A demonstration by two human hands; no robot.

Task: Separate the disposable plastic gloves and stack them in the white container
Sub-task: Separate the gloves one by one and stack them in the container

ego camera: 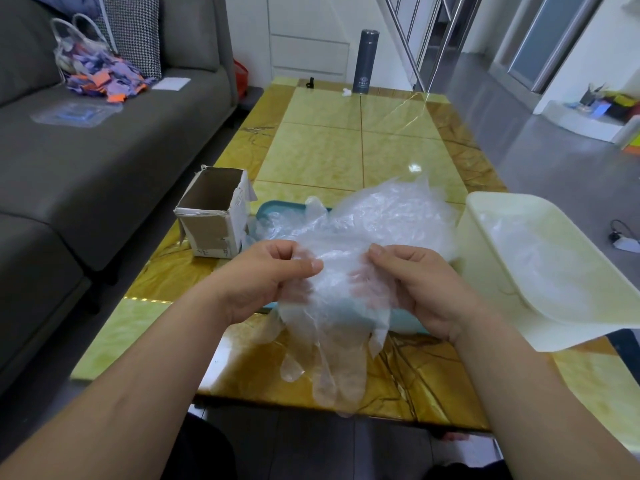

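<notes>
While the left hand (262,276) pinches the gloves (334,336), the right hand (417,284) grips them.

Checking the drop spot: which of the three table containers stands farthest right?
The white plastic container, at the right edge; the teal tray sits centrally, the brown cardboard box left.

A home living room — grey sofa (104,133) beside a glossy coffee table (329,150).
</notes>
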